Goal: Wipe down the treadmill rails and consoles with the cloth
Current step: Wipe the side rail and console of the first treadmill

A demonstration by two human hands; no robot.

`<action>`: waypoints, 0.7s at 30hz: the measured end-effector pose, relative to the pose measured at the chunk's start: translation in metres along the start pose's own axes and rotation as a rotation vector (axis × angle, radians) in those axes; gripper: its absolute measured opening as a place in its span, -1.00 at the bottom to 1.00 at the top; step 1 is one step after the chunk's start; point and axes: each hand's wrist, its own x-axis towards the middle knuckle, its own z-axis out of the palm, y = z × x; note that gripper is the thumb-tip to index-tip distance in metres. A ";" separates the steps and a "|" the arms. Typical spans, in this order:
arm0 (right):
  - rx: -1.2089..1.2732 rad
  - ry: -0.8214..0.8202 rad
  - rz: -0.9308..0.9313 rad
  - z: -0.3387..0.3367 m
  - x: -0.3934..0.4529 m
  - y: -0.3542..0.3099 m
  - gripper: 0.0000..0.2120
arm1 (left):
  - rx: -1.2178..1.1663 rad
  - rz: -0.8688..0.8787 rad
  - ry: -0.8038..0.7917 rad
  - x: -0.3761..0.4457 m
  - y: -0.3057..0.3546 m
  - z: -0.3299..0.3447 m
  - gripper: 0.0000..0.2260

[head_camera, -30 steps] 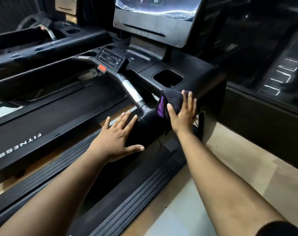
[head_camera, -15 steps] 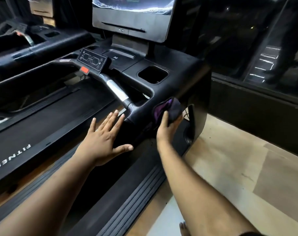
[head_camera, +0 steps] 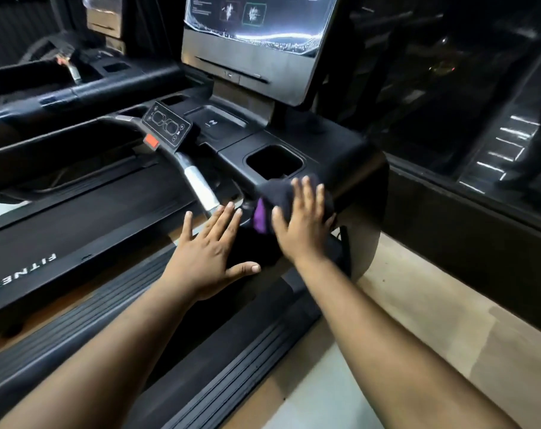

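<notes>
right hand (head_camera: 303, 224) now lies flat, fingers spread, pressing the dark cloth with purple patch (head_camera: 264, 209) onto the console's near right corner (head_camera: 340, 156), just below the cup holder (head_camera: 274, 162); half a second ago it was lower, under that edge. left hand (head_camera: 207, 255) remains spread and flat on the black handrail (head_camera: 247, 246), bracing. judgement: the wipe has moved up onto the console top; the screen (head_camera: 263, 23) still seems pending.

The right hand (head_camera: 303, 224) has slid the cloth (head_camera: 281, 196) from the rail's side toward twelve o'clock, up onto the console edge, its fingers (head_camera: 306, 193) now spread flat.
</notes>
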 end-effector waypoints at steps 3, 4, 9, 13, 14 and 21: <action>-0.058 -0.087 -0.279 0.002 -0.029 0.010 -0.20 | -0.011 -0.053 0.021 0.017 0.009 0.001 0.08; -0.078 -0.106 -0.372 -0.004 -0.017 0.024 -0.18 | -0.001 -0.067 0.012 0.023 0.011 0.002 0.09; -0.215 -0.277 -0.236 -0.038 0.095 0.065 -0.10 | 0.011 -0.121 0.001 0.047 0.023 0.003 0.07; -0.152 -0.257 -0.178 -0.032 0.068 0.037 -0.14 | -0.002 -0.164 0.004 0.052 0.028 0.003 0.05; -0.120 -0.270 -0.243 -0.029 0.053 0.035 -0.15 | 0.002 -0.178 0.011 0.052 0.028 0.004 0.05; -0.269 -0.421 -0.387 -0.056 0.118 0.088 -0.14 | 0.014 -0.169 -0.002 0.051 0.027 0.002 0.05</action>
